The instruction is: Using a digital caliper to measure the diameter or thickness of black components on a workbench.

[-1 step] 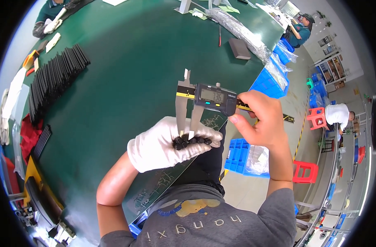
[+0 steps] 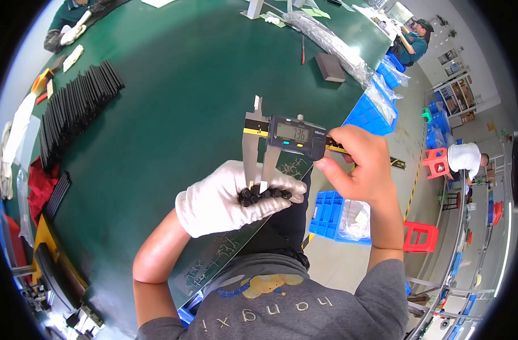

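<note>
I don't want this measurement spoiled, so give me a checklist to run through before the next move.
1. Left grip closed around the black pieces: ok.
2. Right grip holding the digital caliper: ok.
3. Caliper display showing digits: ok.
4. Gloves on both hands: not ok, the right is bare.
5. Caliper tips seated squarely on one piece: cannot tell, too small.
6. Row of black rods apart from both hands: ok.

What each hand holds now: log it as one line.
left hand: gloved, holding black pieces | right hand: bare, gripping digital caliper | caliper jaws: apart, tips at the pieces
</note>
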A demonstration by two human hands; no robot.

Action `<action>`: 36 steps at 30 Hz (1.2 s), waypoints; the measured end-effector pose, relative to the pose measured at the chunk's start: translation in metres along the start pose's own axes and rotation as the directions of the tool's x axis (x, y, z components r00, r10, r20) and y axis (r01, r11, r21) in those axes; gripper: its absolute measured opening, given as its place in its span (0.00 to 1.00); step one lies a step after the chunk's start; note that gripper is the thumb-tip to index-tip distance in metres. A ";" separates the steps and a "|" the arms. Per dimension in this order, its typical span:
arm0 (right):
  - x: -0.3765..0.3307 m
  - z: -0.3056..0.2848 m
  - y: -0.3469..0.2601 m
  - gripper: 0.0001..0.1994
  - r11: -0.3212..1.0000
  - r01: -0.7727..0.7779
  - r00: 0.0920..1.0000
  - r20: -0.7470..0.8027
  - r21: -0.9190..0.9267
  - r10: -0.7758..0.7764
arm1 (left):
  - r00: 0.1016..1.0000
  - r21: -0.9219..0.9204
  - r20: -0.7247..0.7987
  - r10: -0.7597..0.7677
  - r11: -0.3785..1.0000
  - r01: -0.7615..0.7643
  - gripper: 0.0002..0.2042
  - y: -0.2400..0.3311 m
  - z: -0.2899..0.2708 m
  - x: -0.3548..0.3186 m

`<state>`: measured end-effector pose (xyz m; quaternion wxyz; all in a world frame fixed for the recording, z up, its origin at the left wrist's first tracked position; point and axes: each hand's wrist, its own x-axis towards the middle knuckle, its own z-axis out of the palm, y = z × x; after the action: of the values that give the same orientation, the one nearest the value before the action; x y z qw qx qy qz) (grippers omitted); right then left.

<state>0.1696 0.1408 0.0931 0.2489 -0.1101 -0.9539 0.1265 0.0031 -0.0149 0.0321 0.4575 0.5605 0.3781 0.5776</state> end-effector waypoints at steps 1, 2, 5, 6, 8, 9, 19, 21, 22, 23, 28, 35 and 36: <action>0.000 -0.001 0.000 0.14 1.000 0.005 1.000 0.014 -0.026 -0.005 | 1.000 -0.001 0.000 0.001 1.000 -0.001 0.12 0.000 0.000 0.000; 0.000 -0.002 0.000 0.14 1.000 0.005 1.000 0.014 -0.028 -0.005 | 1.000 0.009 0.011 0.009 1.000 -0.009 0.12 -0.001 0.000 0.001; 0.000 -0.004 0.000 0.14 0.997 0.015 1.000 0.016 -0.081 -0.014 | 0.999 0.024 0.024 0.028 0.999 -0.029 0.12 -0.001 0.000 0.001; -0.001 -0.002 0.000 0.15 0.998 0.022 1.000 -0.012 -0.060 -0.022 | 0.999 0.030 0.022 0.037 0.999 -0.038 0.12 0.000 0.001 0.001; -0.001 0.000 0.000 0.15 0.998 0.022 0.999 -0.047 -0.052 -0.025 | 0.999 0.016 0.022 0.024 1.000 -0.024 0.12 0.000 0.000 0.000; -0.001 0.000 -0.001 0.15 0.999 0.015 0.999 -0.034 -0.051 -0.017 | 1.000 0.003 0.014 0.004 1.000 -0.004 0.12 -0.001 0.000 -0.001; -0.001 0.000 0.001 0.15 0.998 0.065 0.997 -0.048 0.000 -0.065 | 1.000 0.016 0.019 0.002 1.000 -0.002 0.11 0.001 -0.002 0.000; 0.002 -0.004 0.000 0.15 0.996 0.083 0.996 -0.042 0.014 -0.083 | 1.000 0.002 0.010 -0.003 1.000 0.003 0.11 0.002 -0.001 0.001; 0.003 -0.005 0.000 0.15 0.995 0.096 0.994 -0.045 0.016 -0.095 | 1.000 0.003 0.010 0.010 1.000 -0.010 0.11 0.001 -0.001 0.001; 0.003 -0.005 0.001 0.15 0.995 0.101 0.994 -0.042 0.020 -0.100 | 1.000 0.003 0.012 0.025 1.000 -0.025 0.11 0.000 -0.002 0.001; 0.008 -0.002 0.004 0.16 0.983 0.180 0.983 -0.036 -0.042 -0.182 | 1.000 0.006 0.023 0.005 1.000 -0.005 0.10 0.000 -0.003 -0.001; 0.014 -0.001 0.006 0.17 0.970 0.231 0.970 -0.064 -0.080 -0.237 | 0.996 -0.031 0.081 -0.026 0.999 0.029 0.11 0.000 -0.006 -0.001; 0.014 -0.002 0.006 0.18 0.968 0.234 0.969 -0.055 -0.096 -0.240 | 0.994 -0.091 0.091 -0.061 0.993 0.070 0.11 0.000 -0.006 -0.001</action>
<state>0.1591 0.1503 0.0990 0.2886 -0.0105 -0.9561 0.0495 -0.0027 -0.0153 0.0315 0.5182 0.5505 0.3482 0.5542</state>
